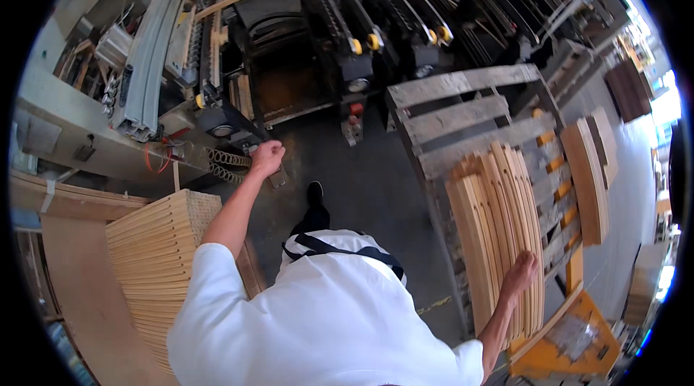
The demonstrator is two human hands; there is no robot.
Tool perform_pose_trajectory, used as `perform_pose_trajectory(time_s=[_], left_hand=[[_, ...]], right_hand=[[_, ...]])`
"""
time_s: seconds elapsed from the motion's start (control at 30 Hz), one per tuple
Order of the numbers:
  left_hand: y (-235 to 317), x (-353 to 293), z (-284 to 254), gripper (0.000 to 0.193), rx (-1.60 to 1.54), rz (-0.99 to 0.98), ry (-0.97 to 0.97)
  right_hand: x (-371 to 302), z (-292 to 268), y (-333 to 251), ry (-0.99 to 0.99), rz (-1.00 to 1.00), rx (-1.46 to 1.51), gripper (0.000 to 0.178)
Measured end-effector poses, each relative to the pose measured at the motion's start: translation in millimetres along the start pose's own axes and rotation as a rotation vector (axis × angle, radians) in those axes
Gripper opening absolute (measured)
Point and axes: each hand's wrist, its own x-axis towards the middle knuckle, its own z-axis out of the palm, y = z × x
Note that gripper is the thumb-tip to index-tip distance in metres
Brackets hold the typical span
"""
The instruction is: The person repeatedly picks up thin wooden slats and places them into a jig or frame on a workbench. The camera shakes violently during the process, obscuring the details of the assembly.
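Observation:
My left hand (pixel 267 158) is held out ahead, beside the near end of the machine, its fingers curled together with nothing visible in them. Reaching down at the right, my right hand (pixel 519 277) has its fingers curled over the outer slats of a stack of curved wooden slats (pixel 488 212). The fingertips there are partly hidden. The slats lie side by side on a weathered wooden pallet (pixel 452 126). Close to my left arm stands another tall stack of pale wooden slats (pixel 152 249), their ends showing small dark holes.
Ahead is a machine with dark rails (pixel 347 24) and yellow rollers. Coiled hose (pixel 228 162) hangs near my left hand. More curved wood pieces (pixel 585 176) sit beyond the pallet, with a yellow metal frame (pixel 571 335) at lower right. A brown panel (pixel 79 292) borders the left stack.

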Motion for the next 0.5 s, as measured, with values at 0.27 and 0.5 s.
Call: perform_pose_trajectory(time_s=[0.27, 0.5], left_hand=[[76.3, 258.6, -78.5, 0.026, 0.186, 0.204, 0.287], [144.2, 462.9, -144.5, 0.060, 0.501, 0.145, 0.329]], right_hand=[[87.7, -11.5, -145.9, -0.011, -0.115, 0.001, 0.044], [158.4, -7.7, -335.5, -0.157, -0.036, 0.388, 0.037]])
